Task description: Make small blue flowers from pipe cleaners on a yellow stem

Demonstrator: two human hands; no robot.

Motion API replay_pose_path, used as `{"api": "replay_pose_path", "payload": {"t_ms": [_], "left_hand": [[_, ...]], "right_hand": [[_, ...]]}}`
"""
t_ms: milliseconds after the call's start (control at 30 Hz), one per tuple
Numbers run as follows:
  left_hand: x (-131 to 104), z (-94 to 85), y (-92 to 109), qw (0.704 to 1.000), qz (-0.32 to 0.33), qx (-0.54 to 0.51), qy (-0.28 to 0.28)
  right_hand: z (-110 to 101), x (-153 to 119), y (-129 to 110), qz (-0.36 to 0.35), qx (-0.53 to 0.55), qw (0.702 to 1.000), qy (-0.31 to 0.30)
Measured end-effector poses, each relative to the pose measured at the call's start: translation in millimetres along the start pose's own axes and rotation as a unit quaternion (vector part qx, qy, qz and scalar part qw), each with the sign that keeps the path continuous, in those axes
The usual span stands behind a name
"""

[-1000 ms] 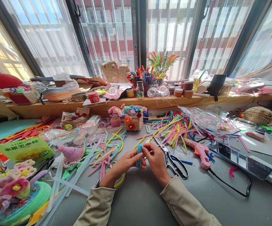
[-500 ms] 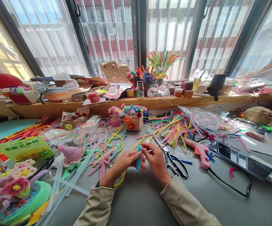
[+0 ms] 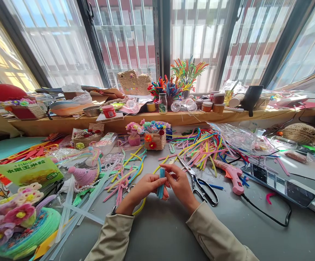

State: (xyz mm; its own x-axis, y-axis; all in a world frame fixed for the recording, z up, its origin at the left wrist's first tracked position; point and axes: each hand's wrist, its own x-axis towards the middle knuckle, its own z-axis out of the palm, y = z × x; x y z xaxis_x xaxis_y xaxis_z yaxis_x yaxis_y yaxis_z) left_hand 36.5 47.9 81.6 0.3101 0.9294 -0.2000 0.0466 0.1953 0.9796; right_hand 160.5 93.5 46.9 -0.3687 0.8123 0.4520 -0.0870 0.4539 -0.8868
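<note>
Between my two hands is a short folded bundle of blue pipe cleaner [image 3: 160, 183], standing nearly upright over the grey table. My left hand [image 3: 150, 186] is closed round it, the thumb lying across its front. My right hand [image 3: 177, 183] is closed too, with thumb and fingertips pinching the bundle's right side near the top. The fingers partly hide the bundle. Scissors [image 3: 199, 185] with black handles lie just right of my right hand, blades a little apart. Loose pink, yellow and blue pipe cleaners [image 3: 123, 181] lie left of my left hand.
A pink glue gun [image 3: 235, 177] with a black cord and a phone [image 3: 277, 183] lie at the right. Glue sticks [image 3: 89, 203] and a fluffy flower piece [image 3: 29, 224] are at the left. Behind stand a flower basket [image 3: 155, 140] and a colourful pipe cleaner heap [image 3: 201, 150].
The blue bundle has turned and tilted slightly in my fingers, its top leaning a little to the right. Both hands keep almost the same place.
</note>
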Motion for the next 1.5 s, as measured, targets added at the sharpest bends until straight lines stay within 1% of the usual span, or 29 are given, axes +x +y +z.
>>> {"api": "replay_pose_path", "payload": {"t_ms": [100, 267, 400, 700, 800, 1033, 1100, 1167, 1233, 1300, 1333, 1400, 1433, 1500], "left_hand": [[-1, -0.1, 1, 1.000, -0.008, -0.011, 0.000], [1, -0.4, -1, 0.999, -0.002, -0.037, 0.020], [4, -0.3, -4, 0.998, 0.012, -0.062, 0.026], [4, 0.1, -3, 0.999, 0.030, -0.024, 0.028], [5, 0.2, -3, 0.999, 0.041, -0.002, 0.035], [5, 1.1, 0, 0.988, 0.103, 0.063, 0.098], [5, 0.4, 1, 0.984, 0.116, 0.079, 0.113], [5, -1.8, 0, 0.974, 0.132, 0.097, 0.158], [6, -5.7, -2, 0.953, 0.154, 0.119, 0.233], [7, -10.6, -7, 0.916, 0.170, 0.159, 0.326], [8, -13.1, -10, 0.891, 0.168, 0.197, 0.373], [9, -17.4, -15, 0.827, 0.136, 0.312, 0.447], [10, -19.1, -17, 0.791, 0.110, 0.379, 0.469], [10, -21.5, -21, 0.722, 0.052, 0.492, 0.484]], "right_hand": [[-2, 1, 0, -0.018, 0.001, 1.000, -0.014], [-3, 2, -1, -0.025, -0.016, 0.999, 0.016], [-3, 2, -2, -0.034, -0.030, 0.999, 0.021], [-3, 2, 0, -0.026, -0.030, 0.999, 0.026], [-3, 2, -2, -0.008, -0.014, 1.000, 0.015], [0, 0, -3, 0.078, 0.096, 0.991, -0.051], [2, 0, -3, 0.088, 0.112, 0.987, -0.069], [3, 0, -3, 0.080, 0.104, 0.988, -0.081], [3, 0, -3, 0.064, 0.071, 0.992, -0.079], [3, 0, -2, 0.059, 0.034, 0.996, -0.066], [2, 0, -2, 0.060, 0.022, 0.996, -0.060], [2, -1, -1, 0.065, 0.015, 0.996, -0.050], [2, -1, 0, 0.066, 0.016, 0.996, -0.050], [2, -1, 0, 0.065, 0.016, 0.996, -0.052]]}}
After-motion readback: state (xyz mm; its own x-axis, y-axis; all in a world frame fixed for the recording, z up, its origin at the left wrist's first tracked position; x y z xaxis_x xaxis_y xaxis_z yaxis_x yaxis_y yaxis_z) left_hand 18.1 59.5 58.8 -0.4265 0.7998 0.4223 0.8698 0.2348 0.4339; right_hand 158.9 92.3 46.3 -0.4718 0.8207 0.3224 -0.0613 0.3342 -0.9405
